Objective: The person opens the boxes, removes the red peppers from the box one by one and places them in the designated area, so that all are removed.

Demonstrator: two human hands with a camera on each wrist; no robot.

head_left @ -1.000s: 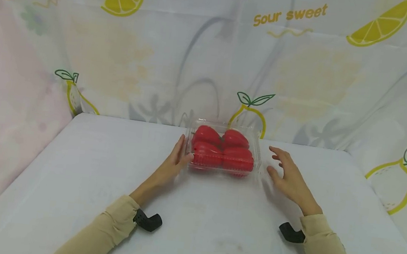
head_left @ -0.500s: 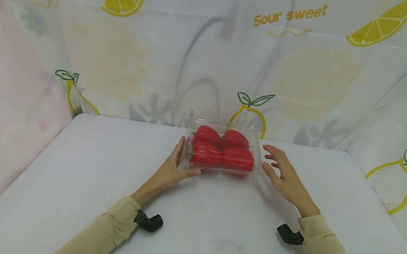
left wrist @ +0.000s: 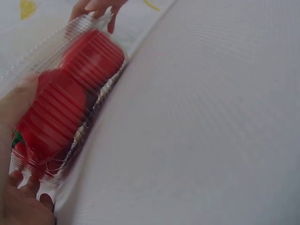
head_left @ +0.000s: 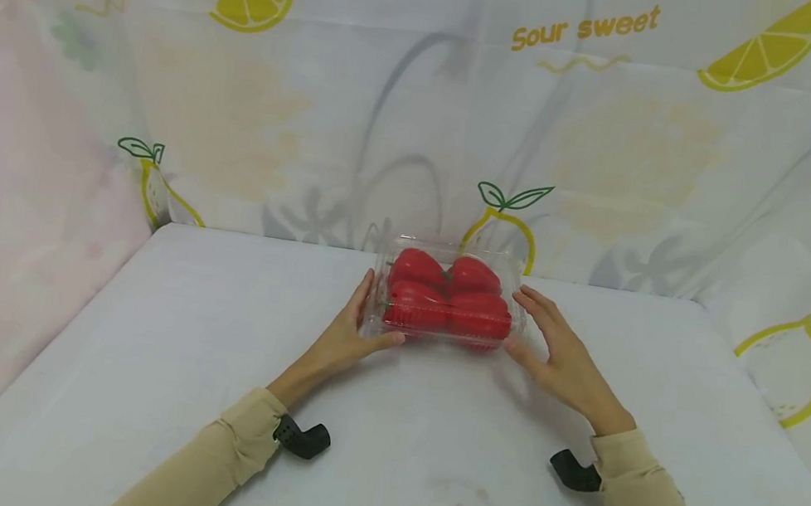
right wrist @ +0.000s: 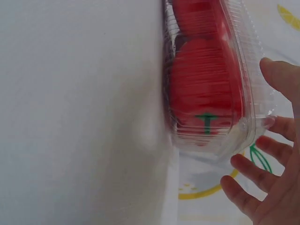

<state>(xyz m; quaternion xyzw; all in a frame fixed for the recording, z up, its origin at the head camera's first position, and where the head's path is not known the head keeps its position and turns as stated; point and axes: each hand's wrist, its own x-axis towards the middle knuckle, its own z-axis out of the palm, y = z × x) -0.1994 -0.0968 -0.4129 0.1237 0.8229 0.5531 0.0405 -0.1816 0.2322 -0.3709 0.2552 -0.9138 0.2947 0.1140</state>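
Note:
A clear plastic clamshell box point(head_left: 441, 338) stands near the far edge of the table in the head view. Several red, pepper-like pieces point(head_left: 418, 303) with green stems fill it, seen through the lid. My left hand point(head_left: 342, 336) holds the box's left end, fingers along the side and thumb across the front corner. In the left wrist view its thumb point(left wrist: 22, 96) lies against the lid edge. At the other end is my right hand point(head_left: 567, 363), its fingertips right at the side of the box. The right wrist view shows those fingers point(right wrist: 255, 173) spread and fairly straight beside the rim.
White cloth covers the table point(head_left: 416, 488). Close behind the box rises a fabric backdrop point(head_left: 424, 88) printed with lemons. Black curved pieces stick out at the left cuff point(head_left: 303, 439) and the right cuff point(head_left: 576, 471).
My left thumb has swung from the box's left side round to its front corner. My right hand has moved leftward up to the right end. The box stays in place.

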